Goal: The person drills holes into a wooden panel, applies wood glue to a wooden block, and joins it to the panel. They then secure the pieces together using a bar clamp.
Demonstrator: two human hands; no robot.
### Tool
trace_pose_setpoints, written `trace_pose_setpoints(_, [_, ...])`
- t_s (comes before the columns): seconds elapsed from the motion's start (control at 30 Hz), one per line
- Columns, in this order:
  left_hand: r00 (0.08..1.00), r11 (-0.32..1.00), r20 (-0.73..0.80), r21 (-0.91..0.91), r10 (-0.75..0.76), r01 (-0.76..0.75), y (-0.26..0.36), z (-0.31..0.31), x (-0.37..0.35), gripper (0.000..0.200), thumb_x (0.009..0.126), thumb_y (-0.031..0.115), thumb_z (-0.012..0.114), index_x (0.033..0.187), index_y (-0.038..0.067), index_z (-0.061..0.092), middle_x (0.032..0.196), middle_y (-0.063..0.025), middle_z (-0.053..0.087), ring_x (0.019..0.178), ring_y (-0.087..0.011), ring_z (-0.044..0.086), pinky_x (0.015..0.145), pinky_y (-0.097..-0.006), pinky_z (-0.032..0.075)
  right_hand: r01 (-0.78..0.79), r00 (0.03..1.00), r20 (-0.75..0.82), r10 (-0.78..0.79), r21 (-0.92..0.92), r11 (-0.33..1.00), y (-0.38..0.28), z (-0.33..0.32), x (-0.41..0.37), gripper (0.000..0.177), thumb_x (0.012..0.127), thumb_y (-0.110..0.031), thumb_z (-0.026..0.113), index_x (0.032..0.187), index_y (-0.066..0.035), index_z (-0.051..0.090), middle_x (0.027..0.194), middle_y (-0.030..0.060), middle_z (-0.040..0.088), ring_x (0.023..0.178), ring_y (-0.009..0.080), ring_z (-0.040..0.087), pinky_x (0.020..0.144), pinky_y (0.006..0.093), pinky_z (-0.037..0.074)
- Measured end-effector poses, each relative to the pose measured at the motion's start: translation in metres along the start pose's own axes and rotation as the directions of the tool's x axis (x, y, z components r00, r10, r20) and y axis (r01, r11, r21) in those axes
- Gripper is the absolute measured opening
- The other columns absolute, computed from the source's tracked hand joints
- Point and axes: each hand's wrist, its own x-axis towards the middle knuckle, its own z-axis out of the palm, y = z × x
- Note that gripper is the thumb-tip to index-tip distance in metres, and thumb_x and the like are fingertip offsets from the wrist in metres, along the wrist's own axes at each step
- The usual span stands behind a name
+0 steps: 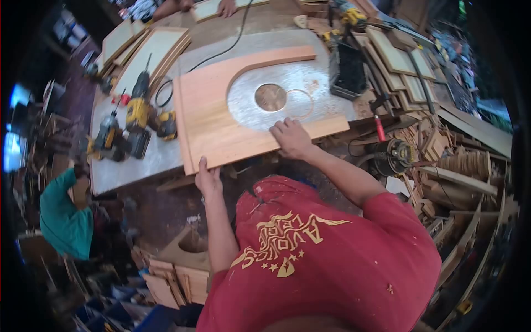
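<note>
A U-shaped wooden panel (203, 113) lies on a metal-topped worktable (207, 55), its rounded cutout opening to the right. My left hand (208, 180) grips the panel's near left corner, thumb on top and the other fingers partly hidden below. Farther right, my right hand (290, 138) is closed over the panel's near arm, fingertips reaching its inner edge. Inside the cutout, the metal surface shows a round hole (270, 97) with a thin ring (300, 104) beside it.
Yellow-and-black power drills (138, 114) stand left of the panel. A black bin (348, 72) and stacked framed panels (401, 55) are at right. A router-like tool (392, 156) sits lower right. Another person's hands (225, 8) work at the far edge; a person in a green top (66, 218) is left.
</note>
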Motion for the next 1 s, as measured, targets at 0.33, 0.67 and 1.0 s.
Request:
trace_pose_setpoints(0.33, [1.000, 1.000, 0.026, -0.001, 0.017, -0.017, 0.007, 0.010, -0.013, 0.052, 0.095, 0.015, 0.072, 0.135, -0.005, 0.047, 0.132, -0.0165, 0.058, 0.122, -0.0307, 0.060, 0.106, -0.0482, 0.050, -0.014, 1.000, 0.025, 0.014, -0.014, 1.000, 0.000, 0.005, 0.003, 0.057, 0.065, -0.022, 0.080, 0.116, -0.008, 0.060, 0.109, 0.0092, 0.057, 0.103, 0.0307, 0.054, 0.086, 0.0451, 0.045])
trace_pose_setpoints(0.67, [0.994, 0.999, 0.108, 0.048, 0.016, -0.022, -0.021, 0.020, -0.029, 0.058, 0.097, 0.025, 0.069, 0.143, -0.002, 0.043, 0.136, -0.0160, 0.055, 0.121, -0.0335, 0.060, 0.103, -0.0496, 0.052, -0.044, 0.997, 0.061, 0.040, 0.053, 0.998, 0.003, 0.000, 0.002, 0.061, 0.063, -0.023, 0.078, 0.119, -0.006, 0.061, 0.110, 0.0143, 0.058, 0.106, 0.0350, 0.055, 0.090, 0.0497, 0.045])
trace_pose_setpoints(1.0, [0.987, 0.981, 0.160, 0.191, 0.004, -0.035, -0.042, 0.025, -0.040, 0.054, 0.098, 0.023, 0.065, 0.140, -0.004, 0.046, 0.133, -0.0165, 0.057, 0.121, -0.0340, 0.059, 0.103, -0.0501, 0.051, -0.119, 0.991, 0.022, 0.135, 0.622, 0.774, 0.103, -0.217, 0.024, 0.047, 0.082, -0.023, 0.075, 0.124, -0.004, 0.067, 0.109, 0.0132, 0.072, 0.102, 0.0262, 0.069, 0.094, 0.0409, 0.053])
